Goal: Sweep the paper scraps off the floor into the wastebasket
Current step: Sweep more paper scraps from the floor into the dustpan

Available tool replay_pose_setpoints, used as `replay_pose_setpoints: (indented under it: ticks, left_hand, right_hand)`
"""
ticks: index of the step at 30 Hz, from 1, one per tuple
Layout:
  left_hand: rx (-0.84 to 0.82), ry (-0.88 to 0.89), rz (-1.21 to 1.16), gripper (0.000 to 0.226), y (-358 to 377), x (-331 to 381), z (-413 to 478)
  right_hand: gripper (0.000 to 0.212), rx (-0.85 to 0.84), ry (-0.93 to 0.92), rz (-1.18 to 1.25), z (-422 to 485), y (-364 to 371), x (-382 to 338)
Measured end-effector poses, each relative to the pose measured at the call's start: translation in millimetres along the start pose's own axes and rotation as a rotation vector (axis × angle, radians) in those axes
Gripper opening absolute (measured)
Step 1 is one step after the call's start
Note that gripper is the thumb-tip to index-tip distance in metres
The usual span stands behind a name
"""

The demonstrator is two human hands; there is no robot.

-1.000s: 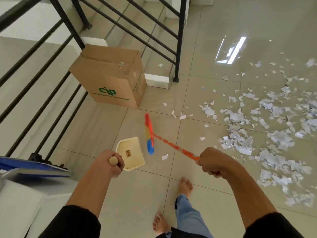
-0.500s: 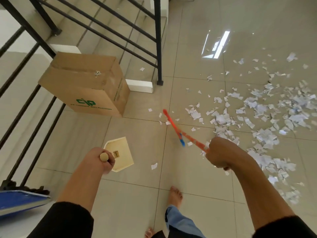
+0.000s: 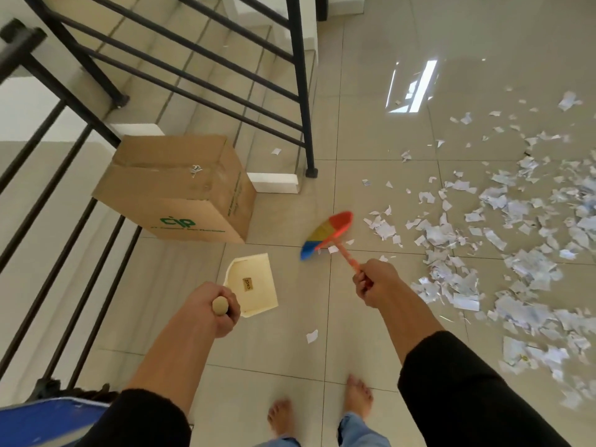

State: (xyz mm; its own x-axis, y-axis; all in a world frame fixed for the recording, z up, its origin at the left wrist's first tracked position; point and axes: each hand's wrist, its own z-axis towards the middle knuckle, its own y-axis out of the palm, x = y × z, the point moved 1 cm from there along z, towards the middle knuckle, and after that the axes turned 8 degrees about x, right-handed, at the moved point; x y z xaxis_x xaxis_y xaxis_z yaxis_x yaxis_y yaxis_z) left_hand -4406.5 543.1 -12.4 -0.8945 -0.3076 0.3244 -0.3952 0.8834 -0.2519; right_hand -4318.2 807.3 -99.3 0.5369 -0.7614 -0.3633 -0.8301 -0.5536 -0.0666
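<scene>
While each hand grips one handle: left hand (image 3: 211, 312) one dustpan (image 3: 253, 287), right hand (image 3: 375, 283) one broom (image 3: 325, 235), countless paper scraps (image 3: 503, 253).

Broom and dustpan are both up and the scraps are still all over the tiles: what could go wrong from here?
1. The broom sits at the near edge of the paper scraps; a hard stroke could scatter them.
2. One scrap already lies past the railing on the stairs; more could follow.
3. The dustpan looks small for this pile, so overloading may spill.

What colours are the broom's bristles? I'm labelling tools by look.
Striped red, yellow and blue, on the broom with an orange handle; the head view shows it.
</scene>
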Motion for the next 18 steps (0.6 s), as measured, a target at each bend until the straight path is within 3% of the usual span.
replay_pose_setpoints:
  ticks: [6, 15, 18]
  left_hand:
    - [-0.057, -0.034, 0.056, 0.015, -12.6, 17.0, 21.3]
    - [-0.112, -0.057, 0.145, 0.011, -47.8, 20.1, 41.5]
    - [-0.112, -0.049, 0.143, 0.010, -55.1, 11.8, 38.2]
  right_hand:
    - [0.014, 0.356, -0.294, -0.334, -39.1, -40.7, 56.2]
    - [0.019, 0.260, -0.356, -0.715, -88.6, -50.1, 141.5]
    - [0.017, 0.317, -0.355, -0.911, -86.1, -51.8, 178.9]
